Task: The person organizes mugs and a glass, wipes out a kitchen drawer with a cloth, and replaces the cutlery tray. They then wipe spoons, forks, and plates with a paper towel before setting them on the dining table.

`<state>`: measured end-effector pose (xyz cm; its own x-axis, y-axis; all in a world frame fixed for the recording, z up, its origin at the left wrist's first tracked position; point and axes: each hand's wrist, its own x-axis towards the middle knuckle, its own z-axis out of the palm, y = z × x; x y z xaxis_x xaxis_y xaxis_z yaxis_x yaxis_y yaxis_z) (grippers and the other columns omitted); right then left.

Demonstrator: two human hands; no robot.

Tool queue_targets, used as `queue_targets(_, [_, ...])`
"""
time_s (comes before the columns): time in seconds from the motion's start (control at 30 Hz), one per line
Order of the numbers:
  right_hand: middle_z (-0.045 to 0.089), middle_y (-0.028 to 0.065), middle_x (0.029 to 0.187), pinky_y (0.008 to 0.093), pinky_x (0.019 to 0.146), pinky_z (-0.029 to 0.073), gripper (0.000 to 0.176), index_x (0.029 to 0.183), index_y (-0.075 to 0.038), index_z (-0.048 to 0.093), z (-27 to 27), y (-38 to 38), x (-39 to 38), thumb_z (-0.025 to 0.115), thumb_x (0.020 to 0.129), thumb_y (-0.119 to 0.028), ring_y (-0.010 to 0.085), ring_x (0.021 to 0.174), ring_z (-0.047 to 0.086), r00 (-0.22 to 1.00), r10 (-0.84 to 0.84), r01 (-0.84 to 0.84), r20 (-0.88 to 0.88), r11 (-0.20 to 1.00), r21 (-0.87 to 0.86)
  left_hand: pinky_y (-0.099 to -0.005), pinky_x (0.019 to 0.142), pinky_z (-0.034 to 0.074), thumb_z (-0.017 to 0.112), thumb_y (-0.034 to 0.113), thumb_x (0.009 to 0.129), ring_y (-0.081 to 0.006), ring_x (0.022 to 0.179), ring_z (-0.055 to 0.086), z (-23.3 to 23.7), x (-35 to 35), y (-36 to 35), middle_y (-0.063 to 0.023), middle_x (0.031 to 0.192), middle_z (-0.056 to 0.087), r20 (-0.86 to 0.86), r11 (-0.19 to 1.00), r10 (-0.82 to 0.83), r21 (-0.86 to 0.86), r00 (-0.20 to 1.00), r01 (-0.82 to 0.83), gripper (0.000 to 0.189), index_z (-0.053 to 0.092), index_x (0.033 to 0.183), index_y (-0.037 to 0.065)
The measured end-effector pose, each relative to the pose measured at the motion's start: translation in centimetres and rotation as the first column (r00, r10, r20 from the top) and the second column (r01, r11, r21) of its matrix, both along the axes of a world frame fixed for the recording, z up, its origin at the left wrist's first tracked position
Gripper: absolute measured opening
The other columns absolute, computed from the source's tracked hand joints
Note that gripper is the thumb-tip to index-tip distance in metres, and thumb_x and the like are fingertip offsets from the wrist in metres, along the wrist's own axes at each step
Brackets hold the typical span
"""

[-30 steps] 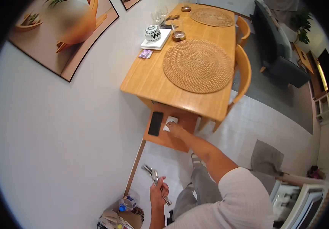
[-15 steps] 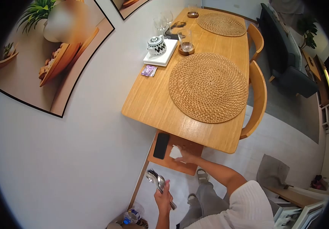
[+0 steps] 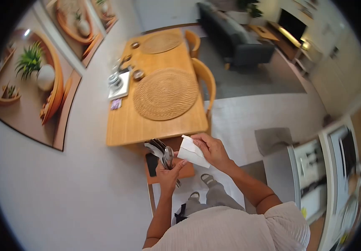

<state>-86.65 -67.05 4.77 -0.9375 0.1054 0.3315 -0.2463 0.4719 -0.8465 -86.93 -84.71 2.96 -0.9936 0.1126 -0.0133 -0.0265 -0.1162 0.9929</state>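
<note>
My left hand is closed around a bundle of metal cutlery; spoon bowls and fork tines stick up out of it. Between thumb and fingers my right hand grips a folded white paper napkin. The napkin is raised beside the cutlery, and the left fingertips reach its lower left edge. Below the hands, a brown stool-like surface with a dark phone on it is partly covered by them.
Ahead stands a wooden table with round woven placemats, a patterned teapot on a white stack, and a purple packet. Wooden chairs line its right side. A cabinet stands at the right.
My right hand has lifted the napkin off the brown surface and brought it next to the cutlery in my left hand. The view has swung right, showing more of the room.
</note>
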Motion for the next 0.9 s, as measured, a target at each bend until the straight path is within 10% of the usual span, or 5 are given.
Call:
queue_targets(0.33, [0.054, 0.0127, 0.096, 0.0338, 0.074, 0.047, 0.024, 0.094, -0.002, 0.056, 3.3, 0.3, 19.0, 0.063, 0.078, -0.017, 0.0286, 0.086, 0.058, 0.935, -0.317, 0.333, -0.157, 0.939, 0.09, -0.0201, 0.031, 0.02, 0.062, 0.016, 0.085, -0.0017, 0.035, 0.028, 4.1, 8.7, 3.5, 0.0067, 0.045, 0.036, 0.242, 0.672, -0.739, 0.194, 0.629, 0.715, 0.023, 0.05, 0.067, 0.006])
queue_targets(0.67, [0.057, 0.0089, 0.077, 0.0304, 0.061, 0.047, 0.015, 0.086, -0.002, 0.055, 2.5, 3.4, 38.7, 0.061, 0.078, -0.012, 0.0247, 0.064, 0.058, 0.657, -0.753, 0.75, 0.035, 0.657, 0.073, -0.0202, 0.03, 0.02, 0.066, 0.016, 0.082, -0.0017, 0.032, 0.029, 4.0, 22.8, 10.2, 0.007, 0.045, 0.037, 0.238, 0.221, -0.952, 0.101, 0.192, 0.97, 0.023, 0.051, 0.066, 0.008])
queue_targets(0.9, [0.058, 0.0111, 0.095, 0.0336, 0.077, 0.045, 0.04, 0.1, -0.005, 0.056, 3.9, 1.4, 56.9, 0.071, 0.069, -0.024, 0.0251, 0.086, 0.057, 0.605, -0.796, 0.787, 0.005, 0.599, 0.15, -0.0202, 0.032, 0.022, 0.066, 0.021, 0.083, -0.0011, 0.035, 0.031, 4.4, 37.8, 15.1, 0.0073, 0.047, 0.039, 0.212, 0.002, -0.977, -0.016, 0.006, 1.0, 0.02, 0.056, 0.072, 0.007])
